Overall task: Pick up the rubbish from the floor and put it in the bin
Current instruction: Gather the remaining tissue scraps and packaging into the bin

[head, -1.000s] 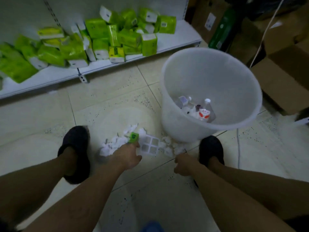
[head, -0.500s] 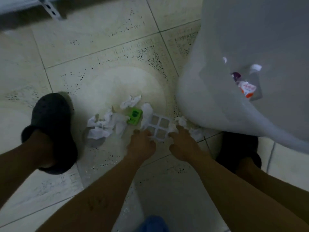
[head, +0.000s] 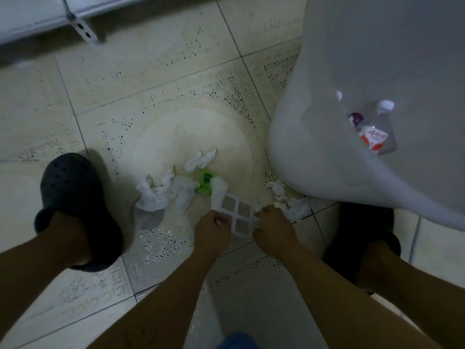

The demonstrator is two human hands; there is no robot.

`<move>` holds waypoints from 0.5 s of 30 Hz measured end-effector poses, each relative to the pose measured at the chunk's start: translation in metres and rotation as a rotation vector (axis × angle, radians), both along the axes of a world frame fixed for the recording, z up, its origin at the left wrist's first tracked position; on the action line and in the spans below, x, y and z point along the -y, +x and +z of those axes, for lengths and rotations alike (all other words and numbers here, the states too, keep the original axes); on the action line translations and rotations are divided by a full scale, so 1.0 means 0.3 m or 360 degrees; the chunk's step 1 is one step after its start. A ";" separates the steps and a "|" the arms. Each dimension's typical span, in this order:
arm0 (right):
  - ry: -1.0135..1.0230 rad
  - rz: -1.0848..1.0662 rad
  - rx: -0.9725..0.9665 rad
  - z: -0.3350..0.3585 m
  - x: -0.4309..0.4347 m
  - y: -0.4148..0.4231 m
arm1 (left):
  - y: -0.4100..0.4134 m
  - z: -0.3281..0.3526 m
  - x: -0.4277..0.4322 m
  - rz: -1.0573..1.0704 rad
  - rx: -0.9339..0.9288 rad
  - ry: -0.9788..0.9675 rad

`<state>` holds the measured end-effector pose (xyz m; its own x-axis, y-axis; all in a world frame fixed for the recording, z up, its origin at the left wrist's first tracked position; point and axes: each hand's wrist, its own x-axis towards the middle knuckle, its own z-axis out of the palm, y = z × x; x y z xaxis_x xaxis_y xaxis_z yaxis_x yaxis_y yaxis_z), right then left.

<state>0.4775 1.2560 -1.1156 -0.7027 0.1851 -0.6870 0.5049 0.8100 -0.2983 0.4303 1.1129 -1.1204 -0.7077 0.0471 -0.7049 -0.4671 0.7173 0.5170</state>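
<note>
Both hands meet low on the tiled floor (head: 176,71), at the middle of the view, on a flat white frame (head: 236,214) with four square windows. The left hand (head: 212,230) has its fingers curled. Its grip is clamped on the frame's 9 o'clock edge, with a bit of white showing between the fingertips. The right hand (head: 273,227) is curled in the same way, its grip closed on the frame's 3 o'clock edge. White scraps sit at its fingertips, and I cannot tell whether it holds them too. The frame lies tilted, its far corner pointing to 11 o'clock.

The rest of the rubbish is on the floor around the frame. A green packet (head: 206,183) lies at 11 o'clock from the frame, touching a wad of tissue (head: 218,190) that overlaps the frame's far corner. A larger heap of crumpled tissue (head: 161,193) spreads at 9 o'clock from the packet, and one loose piece (head: 201,159) lies at 12 o'clock from it. More tissue scraps (head: 289,201) lie at 2 o'clock from the right hand, against the foot of the bin (head: 314,147).

The white bin fills the 3 o'clock side of the view, with a clear bottle (head: 375,133) bearing a red and white label inside it. A dark clog (head: 73,197) stands at 9 o'clock from the hands and another (head: 362,235) at 3 o'clock, partly under the bin's rim. A shelf base (head: 37,18) with a bracket runs across at 11 o'clock.
</note>
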 end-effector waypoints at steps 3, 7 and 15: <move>-0.0047 -0.0102 0.0022 0.076 0.013 0.016 | -0.007 0.084 0.045 -0.0022 0.0017 -0.0043; -0.0074 -0.0194 0.0000 0.206 0.027 0.027 | -0.032 0.211 0.085 -0.0139 0.0000 -0.0091; -0.0072 -0.0225 -0.0062 0.404 0.056 0.057 | -0.091 0.395 0.167 -0.0541 -0.0117 -0.0235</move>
<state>0.4948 1.2394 -0.9944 -0.6981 0.2534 -0.6697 0.6003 0.7169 -0.3544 0.4030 1.0627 -1.0018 -0.7182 0.1897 -0.6695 -0.1548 0.8945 0.4195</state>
